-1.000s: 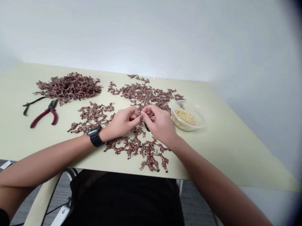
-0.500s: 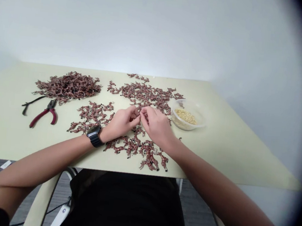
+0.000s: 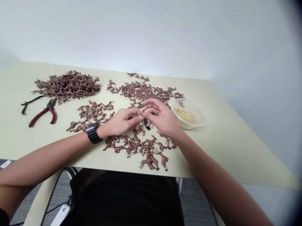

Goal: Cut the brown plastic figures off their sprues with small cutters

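Observation:
My left hand [image 3: 124,121] is closed in a pinch on a small brown figurine [image 3: 141,114], just above the middle of the table. Close against it on the right, my right hand [image 3: 161,118] has its thumb and fingers bent around the same spot; what they grip is too small to make out. A black tool tip [image 3: 147,122] shows below the right thumb. Many brown animal figurines [image 3: 150,153] lie beneath and in front of the hands, with more figurines [image 3: 142,91] behind them. A clear round bowl [image 3: 200,123] with small gold pieces [image 3: 186,115] stands right of my right hand.
A dense heap of brown figurines [image 3: 70,84] lies at the back left of the pale table [image 3: 218,150]. In front of it are red-handled pliers [image 3: 40,116] and a thin black tool [image 3: 28,104]. A plain wall [image 3: 123,21] rises behind.
My right hand has turned and its fingers have lifted and spread a little from the left fingertips. The black tool tip now shows under it. My left hand stays nearly in place.

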`<state>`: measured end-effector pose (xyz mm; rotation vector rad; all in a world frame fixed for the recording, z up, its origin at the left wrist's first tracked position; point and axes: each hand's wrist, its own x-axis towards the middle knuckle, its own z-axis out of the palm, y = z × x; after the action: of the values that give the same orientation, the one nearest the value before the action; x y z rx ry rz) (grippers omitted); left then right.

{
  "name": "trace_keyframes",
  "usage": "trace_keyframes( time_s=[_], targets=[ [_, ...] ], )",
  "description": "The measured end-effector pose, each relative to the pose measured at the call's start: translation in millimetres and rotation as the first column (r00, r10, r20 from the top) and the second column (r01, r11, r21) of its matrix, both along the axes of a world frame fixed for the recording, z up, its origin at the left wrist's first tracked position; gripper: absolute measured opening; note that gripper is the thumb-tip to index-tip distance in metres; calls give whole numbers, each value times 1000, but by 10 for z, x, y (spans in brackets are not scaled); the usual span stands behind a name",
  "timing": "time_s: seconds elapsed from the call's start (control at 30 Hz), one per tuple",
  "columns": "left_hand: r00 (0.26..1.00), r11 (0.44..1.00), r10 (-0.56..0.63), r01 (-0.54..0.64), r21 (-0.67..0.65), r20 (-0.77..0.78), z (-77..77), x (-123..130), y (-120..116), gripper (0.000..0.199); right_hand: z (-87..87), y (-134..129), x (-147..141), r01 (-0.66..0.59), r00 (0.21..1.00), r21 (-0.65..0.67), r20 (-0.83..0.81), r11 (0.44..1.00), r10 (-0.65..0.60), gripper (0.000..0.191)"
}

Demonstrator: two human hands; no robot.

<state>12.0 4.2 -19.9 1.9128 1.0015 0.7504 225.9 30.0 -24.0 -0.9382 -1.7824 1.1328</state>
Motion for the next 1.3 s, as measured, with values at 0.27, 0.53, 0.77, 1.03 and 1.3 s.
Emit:
trace_keyframes(
  time_s=[0.27,0.53,0.77,1.03,1.3],
  targets=[
    [973,979,23,25,-204,229,-15,2,54,37,-57,29,-21,92,996,26,17,995,-93,24],
    [985,985,103,-81,-155,140,3,18,24,34,-174,-26,-130,186,980,147,44,972,-194,22],
    [962,949,242,-209,235,-123,48,-95,113,35,-70,-57,-81,177,959,267,168,947,-227,24],
    [916,873,378,-303,382,-137,2,-260,307,37,-145,-286,-331,-337,871,443,482,831,96,26],
    [898,848,402,-291,443,-180,-31,-261,322,37,-253,-194,-387,-343,804,520,593,782,-41,29]
  ],
)
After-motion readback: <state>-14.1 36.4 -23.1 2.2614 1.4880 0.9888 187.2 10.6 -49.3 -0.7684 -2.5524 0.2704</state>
